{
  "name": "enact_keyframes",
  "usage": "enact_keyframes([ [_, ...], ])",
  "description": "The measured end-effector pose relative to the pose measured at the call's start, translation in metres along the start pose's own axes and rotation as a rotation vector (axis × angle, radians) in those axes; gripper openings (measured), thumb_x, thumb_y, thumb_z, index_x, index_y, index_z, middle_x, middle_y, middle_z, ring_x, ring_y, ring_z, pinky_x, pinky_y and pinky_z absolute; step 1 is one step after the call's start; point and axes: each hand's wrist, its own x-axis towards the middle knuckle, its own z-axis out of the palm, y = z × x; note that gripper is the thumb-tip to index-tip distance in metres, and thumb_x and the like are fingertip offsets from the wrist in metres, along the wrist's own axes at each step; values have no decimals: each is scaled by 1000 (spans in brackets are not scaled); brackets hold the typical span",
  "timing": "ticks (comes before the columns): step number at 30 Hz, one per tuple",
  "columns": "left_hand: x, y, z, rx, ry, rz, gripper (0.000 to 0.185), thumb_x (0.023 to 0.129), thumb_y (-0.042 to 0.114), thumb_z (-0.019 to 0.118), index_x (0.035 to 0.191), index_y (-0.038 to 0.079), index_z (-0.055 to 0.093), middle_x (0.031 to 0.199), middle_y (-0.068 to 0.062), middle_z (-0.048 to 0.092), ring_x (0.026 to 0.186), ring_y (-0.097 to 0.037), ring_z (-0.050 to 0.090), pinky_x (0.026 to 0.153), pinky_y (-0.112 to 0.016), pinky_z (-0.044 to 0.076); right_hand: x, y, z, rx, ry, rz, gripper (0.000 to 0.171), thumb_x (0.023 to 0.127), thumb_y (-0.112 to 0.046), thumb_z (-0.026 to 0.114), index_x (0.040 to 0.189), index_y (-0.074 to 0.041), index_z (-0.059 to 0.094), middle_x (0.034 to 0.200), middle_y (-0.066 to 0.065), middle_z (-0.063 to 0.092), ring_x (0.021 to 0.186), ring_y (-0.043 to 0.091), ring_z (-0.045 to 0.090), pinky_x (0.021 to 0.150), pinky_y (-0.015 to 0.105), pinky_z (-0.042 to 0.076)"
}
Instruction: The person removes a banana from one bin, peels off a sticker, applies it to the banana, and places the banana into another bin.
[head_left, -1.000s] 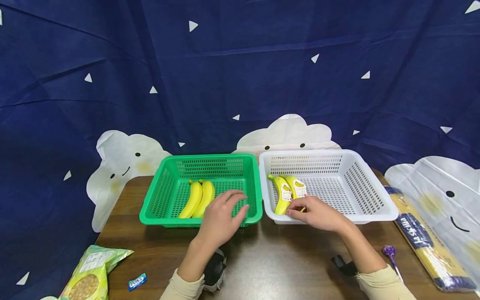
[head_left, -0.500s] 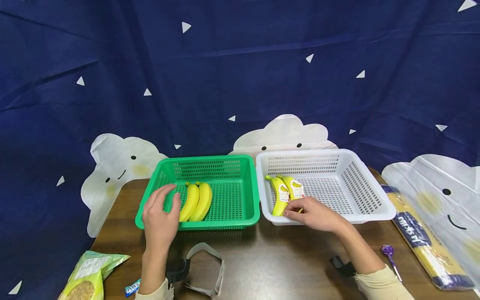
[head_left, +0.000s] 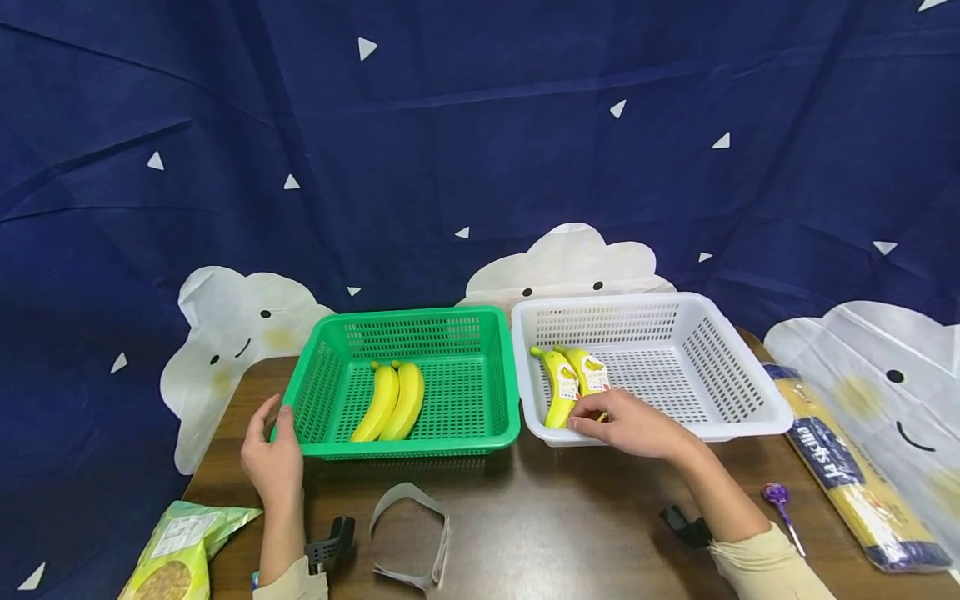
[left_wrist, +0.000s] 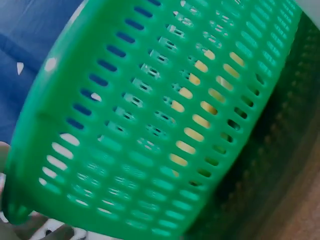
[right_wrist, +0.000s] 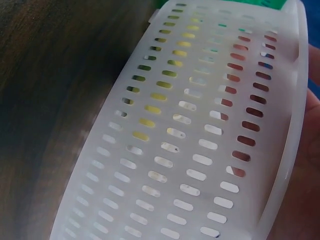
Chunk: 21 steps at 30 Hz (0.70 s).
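While the right hand stays over the near rim of the white basket, its fingers curled down onto the lower ends of the two stickered bananas lying against that basket's left wall, the left hand has travelled. A second ago it hovered over the right half of the green basket, just beside the plain pair of bananas; half a second ago it had crossed above them to the left side; now it sits outside the basket altogether, at the near left corner, thumb up against the rim and fingers loosely curved along the outer wall. Whether it truly grips the corner or only rests against it I cannot tell from here; the left wrist view shows only the green lattice filling the frame, very close.

The plain bananas have not shifted and lie side by side left of centre on the green floor. My reading is that the left hand has given up on the fruit and is taking hold of the basket itself, perhaps to steady or slide it, while the right hand keeps its hold on the labelled pair.

On the brown surface nearer the person lie a loose grey strap, a snack bag at the left edge, a purple lollipop and a long spaghetti packet to the right.
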Motion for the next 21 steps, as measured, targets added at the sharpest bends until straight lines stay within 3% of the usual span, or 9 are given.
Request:
enact_keyframes([
  [2, 1, -3, 0, -43, -42, -75, 39, 97, 33, 56, 131, 12, 59, 134, -8, 50, 122, -25, 43, 96, -46, 34, 0, 0, 0, 6, 1, 4, 8, 94, -28, 62, 89, -27, 69, 73, -12, 57, 69, 10, 51, 59, 25, 41],
  [5, 3, -5, 1, -98, -80, -125, 38, 99, 27, 52, 133, 10, 55, 132, -11, 46, 120, -26, 41, 94, -43, 32, -1, 0, 0, 18, -5, 14, 8, 94, -27, 62, 90, -25, 69, 73, -11, 58, 69, 10, 51, 59, 25, 41],
  [13, 3, -7, 1, -88, -110, -139, 37, 102, 22, 44, 136, 12, 52, 135, -13, 45, 116, -24, 42, 85, -36, 34, 9, -12, -12, 52, -42, 9, 11, 94, -25, 63, 99, -17, 69, 85, -6, 64, 77, 13, 55, 66, 28, 45],
  [19, 3, -8, -1, -80, -101, -150, 38, 102, 23, 45, 137, 12, 52, 134, -15, 46, 118, -26, 42, 88, -37, 34, 43, -45, -26, 30, -32, -92, 15, 95, -25, 62, 104, -15, 69, 90, -3, 66, 79, 13, 58, 70, 30, 49],
  [21, 3, -9, 0, -83, -97, -151, 37, 102, 24, 46, 137, 13, 52, 129, -15, 49, 114, -24, 44, 84, -34, 35, 56, -59, -29, 29, -56, -110, 18, 95, -25, 62, 106, -13, 69, 94, -2, 67, 81, 13, 60, 73, 31, 50],
])
